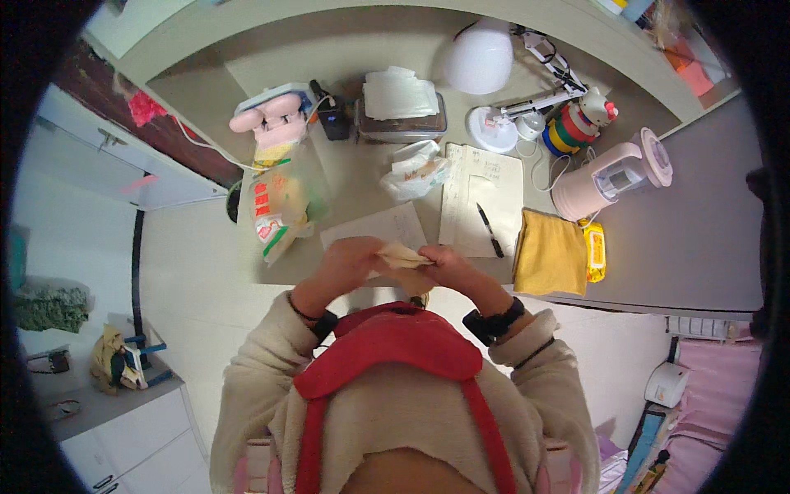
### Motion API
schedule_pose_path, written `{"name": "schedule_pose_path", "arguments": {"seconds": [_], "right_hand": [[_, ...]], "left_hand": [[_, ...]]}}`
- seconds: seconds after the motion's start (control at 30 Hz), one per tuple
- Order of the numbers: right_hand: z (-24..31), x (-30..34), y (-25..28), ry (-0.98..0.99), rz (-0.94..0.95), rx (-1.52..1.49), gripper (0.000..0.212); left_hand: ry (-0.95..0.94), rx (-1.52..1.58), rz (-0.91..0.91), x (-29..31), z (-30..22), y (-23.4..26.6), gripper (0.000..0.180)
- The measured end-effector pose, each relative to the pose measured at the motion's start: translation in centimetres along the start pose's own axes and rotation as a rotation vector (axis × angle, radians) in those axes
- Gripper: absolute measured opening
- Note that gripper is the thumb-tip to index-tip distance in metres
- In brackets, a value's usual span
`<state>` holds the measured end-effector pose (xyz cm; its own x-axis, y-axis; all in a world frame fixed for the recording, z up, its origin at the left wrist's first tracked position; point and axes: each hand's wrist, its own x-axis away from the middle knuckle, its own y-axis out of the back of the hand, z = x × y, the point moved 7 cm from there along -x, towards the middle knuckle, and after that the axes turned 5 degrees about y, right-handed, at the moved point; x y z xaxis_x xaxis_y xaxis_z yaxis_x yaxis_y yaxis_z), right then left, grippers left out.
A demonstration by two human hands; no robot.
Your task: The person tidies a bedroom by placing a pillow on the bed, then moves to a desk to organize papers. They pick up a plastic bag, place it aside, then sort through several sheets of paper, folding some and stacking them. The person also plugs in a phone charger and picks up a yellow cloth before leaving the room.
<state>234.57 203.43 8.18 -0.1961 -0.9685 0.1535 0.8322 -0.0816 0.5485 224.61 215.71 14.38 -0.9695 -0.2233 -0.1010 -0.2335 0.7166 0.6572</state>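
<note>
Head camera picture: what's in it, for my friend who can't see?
A person's left hand and right hand hold a thin tan sheet at a desk's edge. The desk holds a notebook with a black pen, a yellow cloth and a white lamp.

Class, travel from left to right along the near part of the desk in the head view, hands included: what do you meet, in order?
Clear plastic bag, left hand, thin tan piece, right hand, black pen, mustard-yellow cloth, small yellow packet.
</note>
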Motion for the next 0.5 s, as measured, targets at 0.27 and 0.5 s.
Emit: {"name": "schedule_pose_path", "arguments": {"seconds": [0.27,0.5], "right_hand": [[2.1,-2.7,-8.0,0.034,0.225,-0.074,0.019],[-2.3,-7.4,-4.7,-0.308,-0.1,-0.667,0.031]], "left_hand": [[0.443,0.191,-0.106,11.0,10.8,3.7,0.016],[0.666,0.282,-0.351,19.5,17.6,7.6,0.018]]}}
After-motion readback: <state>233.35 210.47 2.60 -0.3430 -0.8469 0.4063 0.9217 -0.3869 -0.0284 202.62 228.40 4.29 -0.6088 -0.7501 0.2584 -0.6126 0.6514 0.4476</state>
